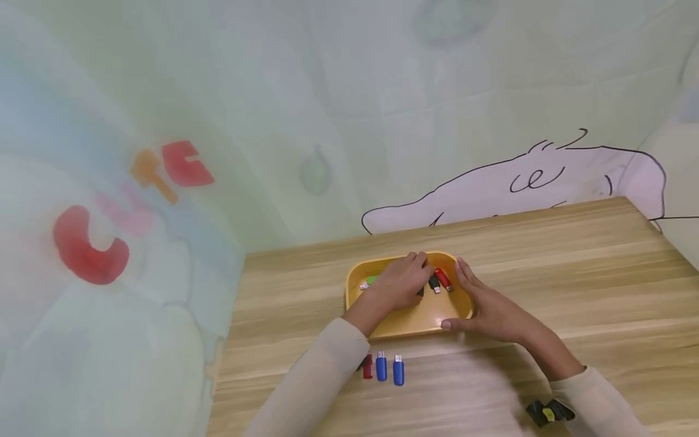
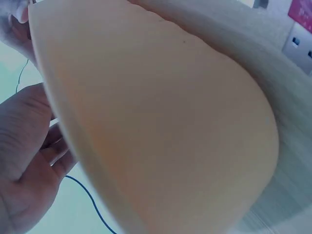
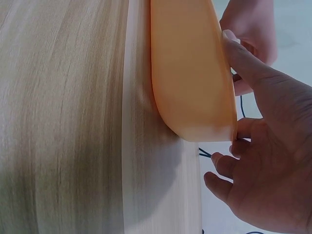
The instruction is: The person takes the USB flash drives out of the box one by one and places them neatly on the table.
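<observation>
A yellow tray (image 1: pixel 417 321) with rounded corners stands on the wooden table. My left hand (image 1: pixel 401 280) reaches down into it, fingers bent, beside a dark piece (image 1: pixel 420 292); its fingertips are hidden, so any grip does not show. Around the tray's right end my right hand (image 1: pixel 494 309) holds the rim, thumb at the near corner and fingers at the far side. A red USB stick (image 1: pixel 444 280) and a black USB stick (image 1: pixel 434 283) lie inside at the right. Partly behind the left hand is a green USB stick (image 1: pixel 372 280).
Two blue USB sticks, the left one (image 1: pixel 381 366) and the right one (image 1: pixel 398 370), lie on the table (image 1: pixel 453 400) before the tray. Beside them is a dark red USB stick (image 1: pixel 368 366), near the left sleeve (image 1: pixel 327 370). A printed cloth (image 1: pixel 338 121) hangs behind the table.
</observation>
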The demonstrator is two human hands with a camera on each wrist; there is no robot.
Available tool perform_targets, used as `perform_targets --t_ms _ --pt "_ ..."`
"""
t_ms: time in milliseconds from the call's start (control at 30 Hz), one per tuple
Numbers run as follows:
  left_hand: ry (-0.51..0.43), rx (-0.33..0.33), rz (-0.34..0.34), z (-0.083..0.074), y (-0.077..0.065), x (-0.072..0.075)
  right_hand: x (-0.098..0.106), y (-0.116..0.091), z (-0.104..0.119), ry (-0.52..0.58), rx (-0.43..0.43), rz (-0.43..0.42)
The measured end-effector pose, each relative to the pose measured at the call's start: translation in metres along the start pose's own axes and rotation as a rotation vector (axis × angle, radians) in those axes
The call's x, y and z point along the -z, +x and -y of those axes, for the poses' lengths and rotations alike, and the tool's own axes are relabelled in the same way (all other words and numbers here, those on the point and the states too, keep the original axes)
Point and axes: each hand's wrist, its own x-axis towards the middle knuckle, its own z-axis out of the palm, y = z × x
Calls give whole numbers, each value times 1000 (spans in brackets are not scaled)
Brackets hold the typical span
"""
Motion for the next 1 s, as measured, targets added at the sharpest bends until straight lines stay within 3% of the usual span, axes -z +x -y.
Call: perform_targets --t_ms 600,1000 --pt "-50 10 -11 -8 -20 10 1 0 0 6 21 -3" --pt "-29 -51 -71 -13 -34 15 0 -1 -1 1 11 2"
